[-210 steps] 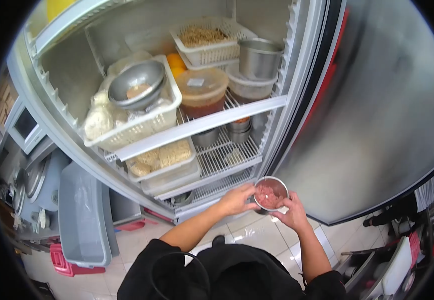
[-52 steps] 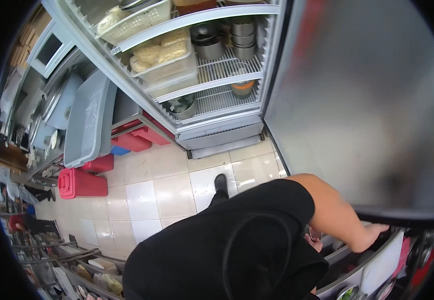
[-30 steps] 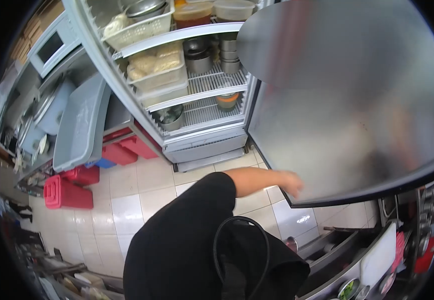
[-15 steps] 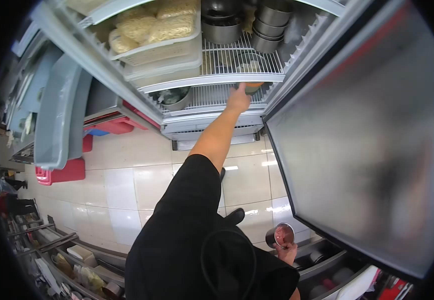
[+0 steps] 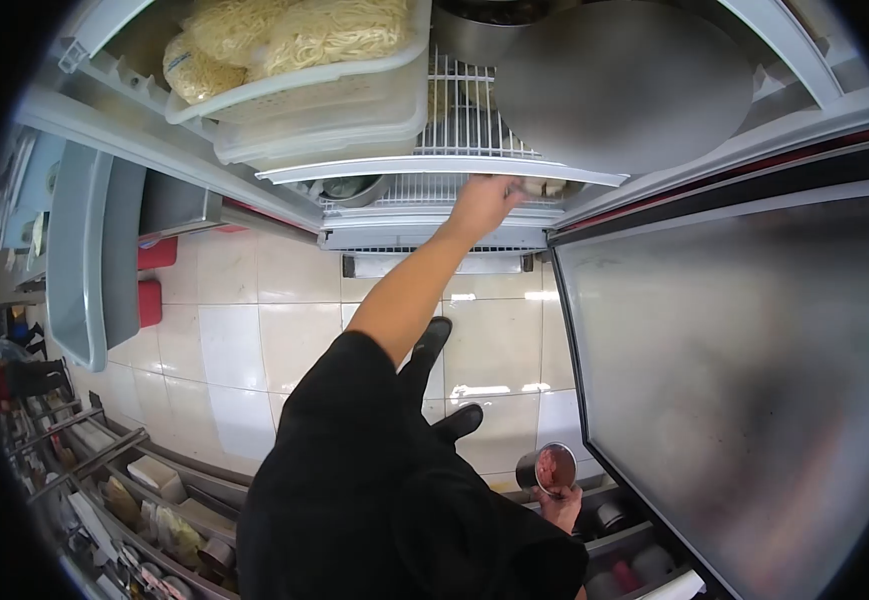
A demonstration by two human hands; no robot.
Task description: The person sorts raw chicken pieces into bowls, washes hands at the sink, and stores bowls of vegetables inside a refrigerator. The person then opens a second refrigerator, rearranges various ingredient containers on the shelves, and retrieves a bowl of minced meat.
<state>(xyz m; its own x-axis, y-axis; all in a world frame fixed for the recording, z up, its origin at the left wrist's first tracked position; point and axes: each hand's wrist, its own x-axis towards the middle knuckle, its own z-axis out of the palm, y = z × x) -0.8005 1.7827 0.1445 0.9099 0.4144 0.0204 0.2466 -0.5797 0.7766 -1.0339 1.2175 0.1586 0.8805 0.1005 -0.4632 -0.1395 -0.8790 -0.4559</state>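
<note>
My left hand [image 5: 484, 205] reaches into the lower part of an open fridge, under the front edge of a wire shelf [image 5: 454, 168]. Its fingers are bent in beside some pale pieces [image 5: 544, 187]; the shelf edge partly hides the fingertips, and what they grip is unclear. Low on the right, my right hand [image 5: 560, 508] is closed around a metal cup [image 5: 532, 468], tilted so its open mouth faces me. Pinkish raw meat [image 5: 554, 468] shows inside the cup.
Bagged noodles [image 5: 334, 35] fill a white plastic bin [image 5: 329, 135] on the shelf. A metal bowl [image 5: 359, 192] sits below. One large grey round shape [image 5: 624, 90] blurs close to the camera. The fridge door [image 5: 734, 370] stands open; a grey tub [image 5: 79, 260] is left.
The view has moved closer to the fridge. My left hand remains under the shelf, now beside pale pieces. My right hand keeps holding the cup. A blurred grey shape now covers the upper right.
</note>
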